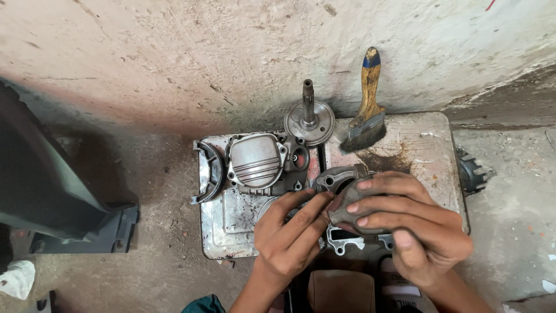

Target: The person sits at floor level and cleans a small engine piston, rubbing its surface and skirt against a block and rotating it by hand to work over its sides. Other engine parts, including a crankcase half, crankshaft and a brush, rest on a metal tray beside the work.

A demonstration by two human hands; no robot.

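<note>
Head view: a grey metal casting (341, 179) sits over a flat tin (226, 223), right hand (405, 226) clamped round it, left fingers (301, 211) together at its edge, seemingly mid-cleaning; a brush (366, 113) leans nearby.

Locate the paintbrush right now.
Head view, upper right: the paintbrush leans against the wall, bristles on the metal tray, right of the flanged shaft.
</note>
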